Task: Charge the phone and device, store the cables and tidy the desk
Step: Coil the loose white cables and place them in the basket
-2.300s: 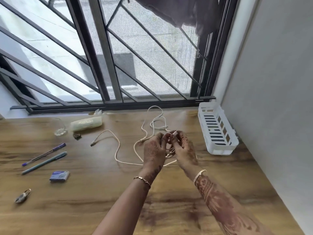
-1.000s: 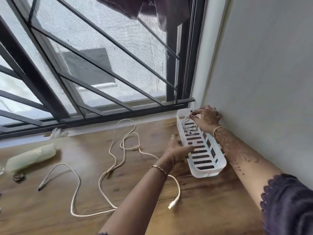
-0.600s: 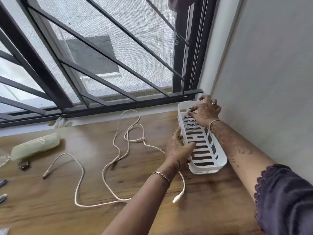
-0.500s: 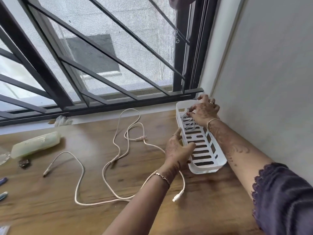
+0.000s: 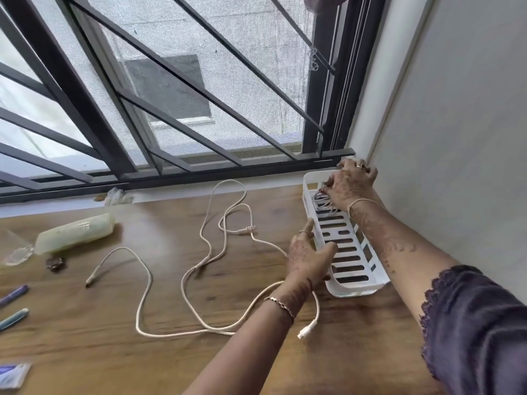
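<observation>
Hands: left hand (image 5: pixel 309 258) grips the left wall of the white basket (image 5: pixel 356 287), thumb over the rim. Right hand (image 5: pixel 352 183) is at the basket's far end, fingers curled onto a coiled cable (image 5: pixel 320 205) lying inside. A long cream cable (image 5: pixel 196 269) sprawls loose on the table (image 5: pixel 114 357), beside the basket.

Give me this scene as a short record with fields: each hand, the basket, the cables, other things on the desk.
left hand: grips the white basket by its near side wall
right hand: holds the coiled cable in the basket's far end
long cable: loose on the desk, uncoiled
other things: pale pouch, two pens, left on the desk
</observation>
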`<control>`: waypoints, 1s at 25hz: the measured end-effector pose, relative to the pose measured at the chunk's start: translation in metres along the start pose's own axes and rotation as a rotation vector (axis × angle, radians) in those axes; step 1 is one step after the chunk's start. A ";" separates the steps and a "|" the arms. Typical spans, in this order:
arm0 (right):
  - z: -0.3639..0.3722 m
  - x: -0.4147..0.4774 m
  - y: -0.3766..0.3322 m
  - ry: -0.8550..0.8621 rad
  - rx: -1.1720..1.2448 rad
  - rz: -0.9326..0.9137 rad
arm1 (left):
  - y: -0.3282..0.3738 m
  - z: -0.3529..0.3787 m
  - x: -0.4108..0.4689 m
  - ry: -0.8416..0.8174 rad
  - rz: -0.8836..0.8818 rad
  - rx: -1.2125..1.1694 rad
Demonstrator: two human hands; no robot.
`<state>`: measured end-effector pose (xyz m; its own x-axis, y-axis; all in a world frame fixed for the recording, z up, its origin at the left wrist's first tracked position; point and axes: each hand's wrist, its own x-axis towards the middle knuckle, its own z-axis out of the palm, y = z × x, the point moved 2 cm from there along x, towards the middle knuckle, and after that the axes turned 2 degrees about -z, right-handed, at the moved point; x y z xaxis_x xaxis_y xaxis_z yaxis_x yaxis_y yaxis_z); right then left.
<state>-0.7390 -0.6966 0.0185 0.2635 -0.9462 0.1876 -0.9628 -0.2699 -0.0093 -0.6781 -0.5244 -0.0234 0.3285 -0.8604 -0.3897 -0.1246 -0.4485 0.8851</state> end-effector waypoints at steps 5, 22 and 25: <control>-0.011 -0.004 0.005 -0.055 0.160 0.061 | 0.005 -0.003 -0.007 -0.010 -0.015 0.015; -0.056 -0.054 -0.004 0.106 0.293 -0.006 | 0.011 -0.029 -0.035 0.054 0.015 0.028; -0.062 -0.081 -0.028 0.176 0.321 -0.112 | 0.012 -0.042 -0.045 0.082 0.022 0.041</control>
<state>-0.7376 -0.6011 0.0647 0.3249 -0.8700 0.3707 -0.8538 -0.4384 -0.2806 -0.6553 -0.4806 0.0152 0.4006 -0.8481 -0.3467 -0.1702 -0.4407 0.8814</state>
